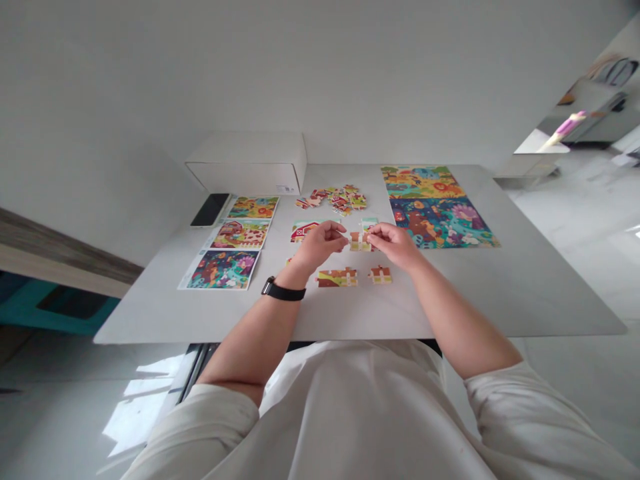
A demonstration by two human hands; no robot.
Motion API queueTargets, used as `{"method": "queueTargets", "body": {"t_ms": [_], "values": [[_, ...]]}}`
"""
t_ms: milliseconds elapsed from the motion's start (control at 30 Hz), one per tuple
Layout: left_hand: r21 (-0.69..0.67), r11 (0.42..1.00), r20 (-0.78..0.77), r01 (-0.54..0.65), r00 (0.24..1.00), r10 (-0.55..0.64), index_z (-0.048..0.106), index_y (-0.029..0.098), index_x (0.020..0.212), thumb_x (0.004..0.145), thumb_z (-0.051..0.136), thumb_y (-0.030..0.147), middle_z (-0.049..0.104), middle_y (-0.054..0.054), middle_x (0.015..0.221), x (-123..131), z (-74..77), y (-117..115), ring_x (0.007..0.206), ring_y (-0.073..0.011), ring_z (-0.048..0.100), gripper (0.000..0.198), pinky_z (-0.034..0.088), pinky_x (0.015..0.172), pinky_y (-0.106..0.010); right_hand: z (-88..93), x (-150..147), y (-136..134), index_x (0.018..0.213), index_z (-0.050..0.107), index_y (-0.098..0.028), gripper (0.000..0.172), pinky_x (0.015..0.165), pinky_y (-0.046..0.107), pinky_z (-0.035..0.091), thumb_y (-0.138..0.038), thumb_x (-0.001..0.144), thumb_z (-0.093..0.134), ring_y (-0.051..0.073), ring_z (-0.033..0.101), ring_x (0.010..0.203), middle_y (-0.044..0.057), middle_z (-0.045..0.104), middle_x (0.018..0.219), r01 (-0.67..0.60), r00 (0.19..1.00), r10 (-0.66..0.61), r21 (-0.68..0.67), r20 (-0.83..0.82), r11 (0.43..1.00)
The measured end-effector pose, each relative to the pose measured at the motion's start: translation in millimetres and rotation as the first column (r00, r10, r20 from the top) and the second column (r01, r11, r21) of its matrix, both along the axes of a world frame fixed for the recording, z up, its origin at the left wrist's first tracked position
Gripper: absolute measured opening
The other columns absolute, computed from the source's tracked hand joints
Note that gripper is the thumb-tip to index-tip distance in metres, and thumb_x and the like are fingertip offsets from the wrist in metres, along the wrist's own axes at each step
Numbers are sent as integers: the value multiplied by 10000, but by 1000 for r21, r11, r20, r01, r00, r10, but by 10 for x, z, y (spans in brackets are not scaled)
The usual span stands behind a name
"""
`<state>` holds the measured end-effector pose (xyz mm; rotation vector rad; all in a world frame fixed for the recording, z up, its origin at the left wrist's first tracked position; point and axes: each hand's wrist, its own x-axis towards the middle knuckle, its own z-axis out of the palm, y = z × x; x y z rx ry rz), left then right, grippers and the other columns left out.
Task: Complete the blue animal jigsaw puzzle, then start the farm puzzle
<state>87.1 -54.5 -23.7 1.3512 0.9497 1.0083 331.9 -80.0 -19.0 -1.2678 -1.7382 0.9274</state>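
Between my hands is a small group of joined jigsaw pieces (359, 242), brown and yellow-green. My right hand (397, 245) pinches its right edge with thumb and forefinger. My left hand (320, 247), with a black watch on the wrist, has its fingers curled close to the left edge; what they hold, if anything, I cannot make out. Behind the left hand lies a red barn section (300, 231), partly covered. A joined strip of pieces (337, 277) and a smaller brown section (381, 275) lie nearer me. A pale green piece (369, 223) shows behind the right hand.
Loose jigsaw pieces (337, 199) are heaped at the back middle. Three picture cards (225, 270) and a dark phone (211, 209) lie on the left. A white box (245, 175) stands behind them. Two finished puzzles (440, 217) lie on the right of the table (480, 293).
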Motion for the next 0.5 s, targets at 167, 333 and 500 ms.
{"method": "queueTargets", "body": {"t_ms": [167,333,500], "values": [[-49,998,15,-36,999,36,639,192,1020,770,859,261,710,24,767,-5,10,-10,653,-106,665,341,563,655,-240,49,27,-57,1315,673,-272,428,1094,460,559,-438,929,753,301,652,1310,138,683,1424,-85,966,-3,325,260,942],[-96,995,-1,-41,999,41,632,209,1074,790,859,271,723,20,786,9,54,-66,655,-115,676,369,581,638,-248,98,-15,-102,1236,723,-272,262,1217,480,466,-282,975,713,303,617,1367,126,703,1396,-238,892,27,417,452,877],[-48,999,-131,12,991,-18,646,200,1192,804,845,217,758,-5,774,-98,70,-24,666,-155,714,436,580,627,-263,134,55,-91,1261,765,-270,289,1194,482,483,-272,974,735,296,656,1320,111,732,1364,-303,849,116,294,516,906]]}}
